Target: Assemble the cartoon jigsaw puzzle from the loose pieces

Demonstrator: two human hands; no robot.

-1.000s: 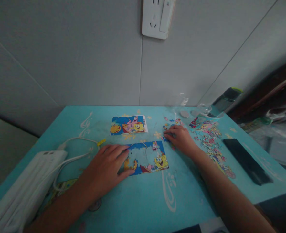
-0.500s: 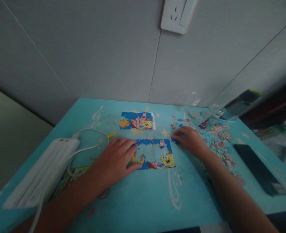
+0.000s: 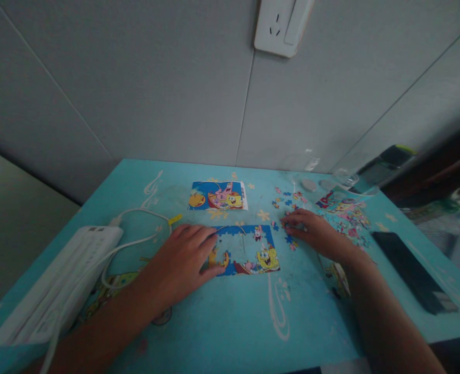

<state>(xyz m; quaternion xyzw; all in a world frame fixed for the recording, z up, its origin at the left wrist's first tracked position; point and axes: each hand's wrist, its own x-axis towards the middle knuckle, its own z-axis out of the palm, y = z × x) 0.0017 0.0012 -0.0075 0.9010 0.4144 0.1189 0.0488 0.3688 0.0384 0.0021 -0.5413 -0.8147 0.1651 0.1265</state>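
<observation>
A partly assembled puzzle lies on the table, its blue border joined around a bare middle. My left hand rests flat over its left edge, thumb apart from the fingers. To the right of it, my right hand has its fingertips together among loose blue pieces; whatever they pinch is too small to make out. Behind the puzzle lies a picture card showing cartoon figures in a boat. A heap of mixed pieces spreads beyond my right hand.
A white power strip with a looping white cable is at the left. A dark flat object lies at the right. Clear containers and a round lid stand near the wall.
My right hand has shifted slightly right, away from the puzzle, uncovering blue pieces beside it. My left hand stays on the puzzle's left edge. The view has moved a little.
</observation>
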